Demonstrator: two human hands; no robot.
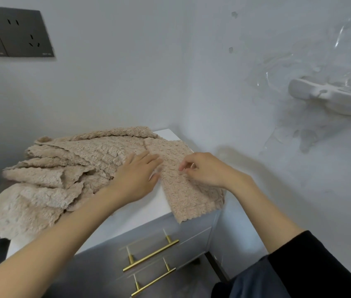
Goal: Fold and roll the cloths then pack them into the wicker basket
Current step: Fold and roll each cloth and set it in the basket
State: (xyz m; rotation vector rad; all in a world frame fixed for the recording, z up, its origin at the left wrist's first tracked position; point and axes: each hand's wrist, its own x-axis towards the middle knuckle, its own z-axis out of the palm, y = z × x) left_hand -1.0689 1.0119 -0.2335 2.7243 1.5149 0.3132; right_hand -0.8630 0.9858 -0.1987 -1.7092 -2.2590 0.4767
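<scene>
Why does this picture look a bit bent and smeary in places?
Head view: the wide lens tilts the wall sockets and slants the cabinet; the cloth pile smears at its left edge, likely motion blur; soft light casts a faint shadow beside the right hand; clear plastic film glints at upper right.

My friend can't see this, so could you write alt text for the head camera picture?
A person works a beige cloth on a white cabinet: the left hand lies flat at its edge, the right hand pinches it. More beige cloths are heaped to the left.
</scene>
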